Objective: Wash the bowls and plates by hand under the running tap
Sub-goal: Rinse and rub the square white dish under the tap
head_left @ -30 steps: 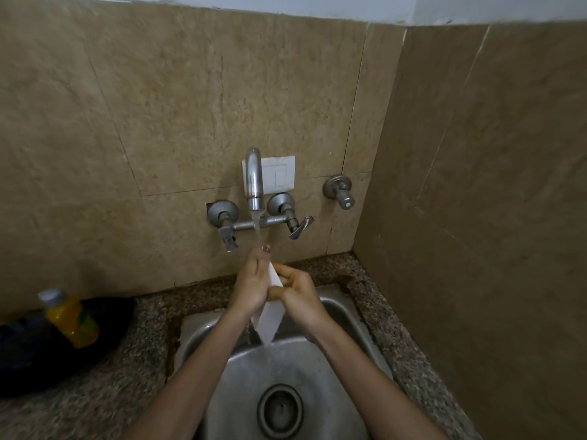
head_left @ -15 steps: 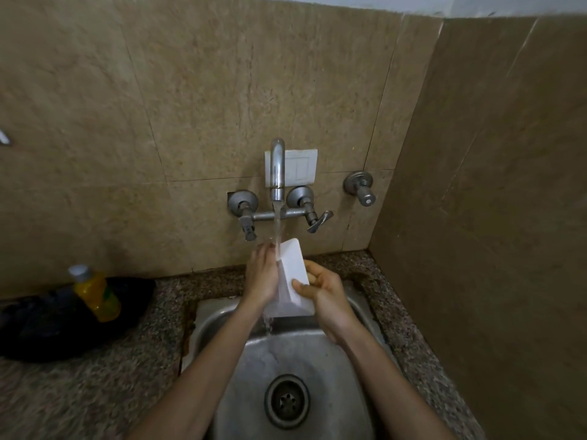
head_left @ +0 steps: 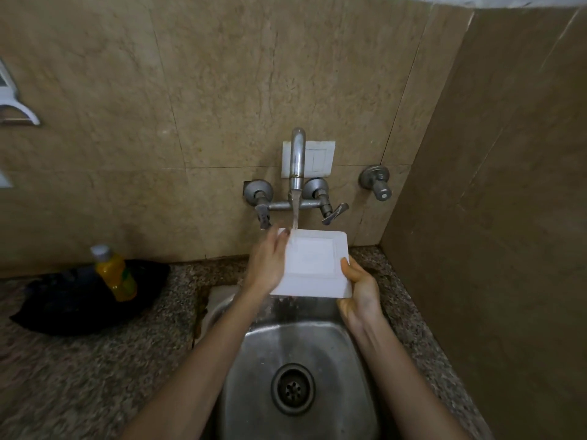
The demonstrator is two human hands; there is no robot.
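Water point(head_left: 295, 214) is likely making the stiff, breakable square plate point(head_left: 313, 262) slippery; your right hand point(head_left: 360, 292) is pinching its right rim, your left hand point(head_left: 268, 265) is lying flat-fingered on the left rim.

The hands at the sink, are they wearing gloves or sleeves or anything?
No gloves. The left hand and right hand are bare, and both forearms show no sleeves, watch or bracelet. One left fingernail looks dark, maybe polish.
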